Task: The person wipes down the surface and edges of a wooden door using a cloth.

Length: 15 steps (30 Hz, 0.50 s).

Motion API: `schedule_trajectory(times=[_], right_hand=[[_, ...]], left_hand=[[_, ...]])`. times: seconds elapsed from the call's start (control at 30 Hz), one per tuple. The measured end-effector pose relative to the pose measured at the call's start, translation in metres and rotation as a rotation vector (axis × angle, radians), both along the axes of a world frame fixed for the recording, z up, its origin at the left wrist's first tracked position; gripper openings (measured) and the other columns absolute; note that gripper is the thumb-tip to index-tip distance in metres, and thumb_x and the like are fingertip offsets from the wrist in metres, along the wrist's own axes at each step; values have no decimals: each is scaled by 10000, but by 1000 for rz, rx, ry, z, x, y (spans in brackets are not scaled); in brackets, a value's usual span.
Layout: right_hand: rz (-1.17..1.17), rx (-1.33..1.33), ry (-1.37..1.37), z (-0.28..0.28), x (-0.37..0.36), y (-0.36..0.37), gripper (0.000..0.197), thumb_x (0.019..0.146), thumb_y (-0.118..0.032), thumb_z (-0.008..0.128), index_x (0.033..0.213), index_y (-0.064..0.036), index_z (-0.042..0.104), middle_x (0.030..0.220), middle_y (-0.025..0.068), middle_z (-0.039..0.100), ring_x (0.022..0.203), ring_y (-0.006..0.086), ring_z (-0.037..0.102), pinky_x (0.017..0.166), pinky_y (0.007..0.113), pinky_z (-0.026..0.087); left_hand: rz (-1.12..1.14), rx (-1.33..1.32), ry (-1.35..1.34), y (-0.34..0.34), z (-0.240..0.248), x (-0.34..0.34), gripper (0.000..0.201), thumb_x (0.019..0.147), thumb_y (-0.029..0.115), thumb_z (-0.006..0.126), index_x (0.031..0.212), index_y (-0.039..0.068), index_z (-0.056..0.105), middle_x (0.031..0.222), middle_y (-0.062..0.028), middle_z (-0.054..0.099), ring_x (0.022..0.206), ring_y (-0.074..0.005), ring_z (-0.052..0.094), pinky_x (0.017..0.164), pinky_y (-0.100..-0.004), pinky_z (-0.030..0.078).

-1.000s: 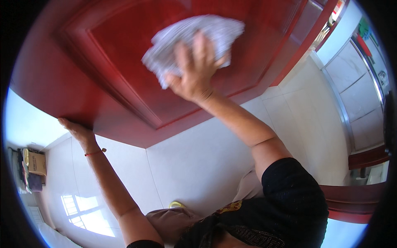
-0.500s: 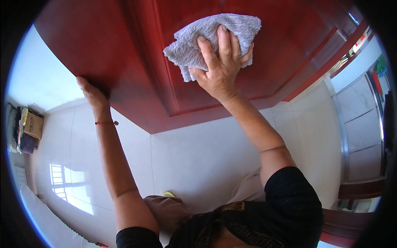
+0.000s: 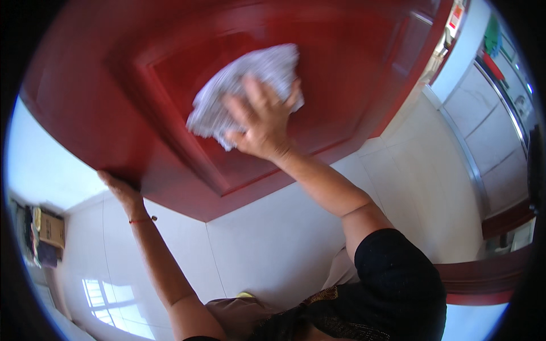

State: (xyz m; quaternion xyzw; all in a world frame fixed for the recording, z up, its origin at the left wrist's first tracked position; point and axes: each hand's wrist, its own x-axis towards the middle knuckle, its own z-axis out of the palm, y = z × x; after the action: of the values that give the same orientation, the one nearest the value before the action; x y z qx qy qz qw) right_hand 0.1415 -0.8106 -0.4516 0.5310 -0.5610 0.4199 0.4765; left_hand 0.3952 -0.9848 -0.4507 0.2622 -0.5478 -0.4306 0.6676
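A dark red panelled door (image 3: pixel 347 79) fills the upper part of the head view. With spread fingers, my right hand (image 3: pixel 263 128) presses a fluffy grey cloth (image 3: pixel 278 59) flat against the raised inner panel; hand and cloth are slightly blurred. At the door's left edge, my left hand (image 3: pixel 126 193) grips it, one digit showing on the outer side and the other fingers mostly hidden. A red string bracelet (image 3: pixel 140 220) circles the left wrist.
Pale tiled floor (image 3: pixel 267 244) lies below the door. Far left, a cardboard box (image 3: pixel 51 228) stands beside a white wall (image 3: pixel 51 148). On the right is a grey-tiled counter front (image 3: pixel 475 102) with a metal edge. A dark red wooden piece (image 3: pixel 483 273) sits at lower right.
My right hand has slid the cloth leftward across the door panel. The view has shifted, so the door and my left hand appear lower; the left hand keeps its grip on the edge.
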Motion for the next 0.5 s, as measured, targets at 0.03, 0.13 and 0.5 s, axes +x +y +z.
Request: schedule_trajectory(times=[0.03, 0.13, 0.5], right_hand=[[-93, -128, -37, 22, -14, 5, 526, 763, -541, 509, 1195, -242, 516, 1341, 123, 378, 1167, 279, 408, 998, 647, -3], [-186, -255, -232, 48, -61, 30, 630, 797, -526, 469, 1271, -111, 435, 1396, 221, 257, 1263, 388, 267, 976, 646, 73], [34, 172, 97, 18, -9, 13, 625, 594, -427, 698, 1182, -328, 512, 1288, 20, 425, 1123, 194, 425, 1010, 641, -42]], left_hand=[[-1, -7, 1, -3, 1, 7, 693, 898, 565, 267, 1381, 69, 239, 1382, -123, 304, 1243, -281, 323, 1024, -403, 297], [-13, 44, 33, 6, 5, -2, 692, 899, 569, 253, 1380, 71, 239, 1379, -129, 305, 1237, -291, 326, 1022, -406, 303], [61, 28, -36, 15, 8, -5, 770, 873, 629, 274, 1388, 59, 218, 1404, -134, 266, 1268, -295, 270, 1047, -395, 253]])
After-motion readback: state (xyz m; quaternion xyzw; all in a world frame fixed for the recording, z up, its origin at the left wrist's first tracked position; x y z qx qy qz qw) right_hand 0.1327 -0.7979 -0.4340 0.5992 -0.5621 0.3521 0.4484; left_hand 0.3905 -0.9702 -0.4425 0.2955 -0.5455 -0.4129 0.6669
